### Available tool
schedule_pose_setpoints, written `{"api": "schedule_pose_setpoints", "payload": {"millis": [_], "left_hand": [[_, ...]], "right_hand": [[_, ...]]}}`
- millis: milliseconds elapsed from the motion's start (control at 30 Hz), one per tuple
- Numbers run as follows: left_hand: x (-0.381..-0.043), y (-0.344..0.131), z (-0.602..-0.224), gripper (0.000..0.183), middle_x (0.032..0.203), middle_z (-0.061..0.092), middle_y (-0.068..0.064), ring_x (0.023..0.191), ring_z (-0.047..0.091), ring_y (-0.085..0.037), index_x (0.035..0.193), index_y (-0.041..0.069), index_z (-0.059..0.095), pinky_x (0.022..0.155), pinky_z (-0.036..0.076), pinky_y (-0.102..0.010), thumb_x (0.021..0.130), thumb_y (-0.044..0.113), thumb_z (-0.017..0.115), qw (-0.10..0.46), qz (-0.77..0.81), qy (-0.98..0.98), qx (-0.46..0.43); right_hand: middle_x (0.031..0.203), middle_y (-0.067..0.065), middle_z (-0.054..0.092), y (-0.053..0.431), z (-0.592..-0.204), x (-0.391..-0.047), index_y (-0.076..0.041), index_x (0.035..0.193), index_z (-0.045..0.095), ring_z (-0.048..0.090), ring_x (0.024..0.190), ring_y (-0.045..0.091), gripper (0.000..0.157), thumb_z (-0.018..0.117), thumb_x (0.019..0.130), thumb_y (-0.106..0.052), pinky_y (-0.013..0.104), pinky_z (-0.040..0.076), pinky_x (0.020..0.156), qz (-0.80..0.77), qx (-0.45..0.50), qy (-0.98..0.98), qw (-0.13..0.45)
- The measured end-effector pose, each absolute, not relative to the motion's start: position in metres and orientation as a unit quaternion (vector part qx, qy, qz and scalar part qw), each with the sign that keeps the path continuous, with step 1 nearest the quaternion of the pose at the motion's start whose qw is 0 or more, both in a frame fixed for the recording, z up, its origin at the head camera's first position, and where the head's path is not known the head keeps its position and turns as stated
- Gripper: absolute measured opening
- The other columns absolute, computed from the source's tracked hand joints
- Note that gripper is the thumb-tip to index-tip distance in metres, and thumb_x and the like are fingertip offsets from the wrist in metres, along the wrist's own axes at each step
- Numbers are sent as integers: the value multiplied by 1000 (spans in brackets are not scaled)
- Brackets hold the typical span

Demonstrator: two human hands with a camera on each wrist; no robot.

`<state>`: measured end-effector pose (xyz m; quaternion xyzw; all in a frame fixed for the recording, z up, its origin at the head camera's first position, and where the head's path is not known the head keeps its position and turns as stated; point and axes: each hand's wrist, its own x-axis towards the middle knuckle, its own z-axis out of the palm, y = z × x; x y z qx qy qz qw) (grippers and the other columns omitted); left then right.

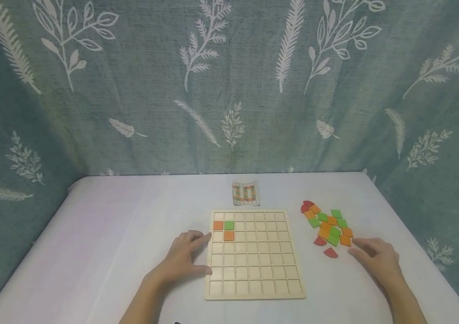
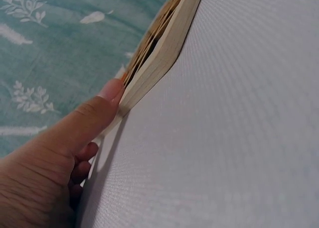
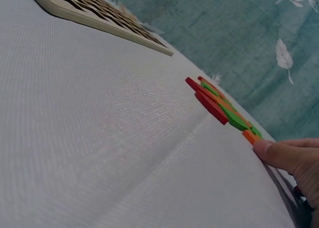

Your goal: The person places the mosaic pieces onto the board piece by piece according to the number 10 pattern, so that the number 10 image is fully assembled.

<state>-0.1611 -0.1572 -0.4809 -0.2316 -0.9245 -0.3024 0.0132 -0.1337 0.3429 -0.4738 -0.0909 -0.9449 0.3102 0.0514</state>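
Note:
A pale wooden grid board (image 1: 255, 260) lies on the table in the head view, with two orange tiles and one green tile (image 1: 229, 225) in its upper left cells. My left hand (image 1: 182, 257) is at the board's left edge, thumb and index finger spread apart along it. In the left wrist view, the thumb (image 2: 110, 91) touches the rim. My right hand (image 1: 377, 258) is beside the loose tiles, its thumb and index fingertips right at an orange tile (image 1: 345, 241). The right wrist view shows the thumb (image 3: 271, 153) against the edge of this orange tile (image 3: 249, 136).
Right of the board, loose green and orange square tiles (image 1: 324, 227) lie in a cluster, some overlapping, with several red rounded pieces (image 1: 330, 253) around them. Behind the board is a small pattern card (image 1: 245, 193). A patterned curtain (image 1: 229, 90) hangs behind the white table (image 1: 132, 225).

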Motion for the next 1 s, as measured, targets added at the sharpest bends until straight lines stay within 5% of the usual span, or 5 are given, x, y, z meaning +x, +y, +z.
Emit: {"api": "schedule_pose_setpoints", "payload": {"millis": [367, 1000], "left_hand": [[-160, -158, -482, 87, 117, 51, -1, 106, 44, -18, 135, 12, 53, 90, 35, -39, 63, 53, 79, 24, -297, -924, -240], [-162, -157, -482, 87, 117, 50, -1, 106, 44, -18, 135, 12, 53, 90, 35, -40, 63, 52, 80, 22, -298, -925, -236]], "right_hand": [[102, 17, 59, 334, -482, -134, -3, 112, 67, 45, 95, 31, 41, 70, 84, -33, 49, 20, 77, 248, -15, -961, 123], [97, 13, 53, 317, -482, -143, -3, 105, 71, 41, 90, 29, 36, 79, 74, -21, 50, 22, 76, 246, 33, -952, 178]]}}
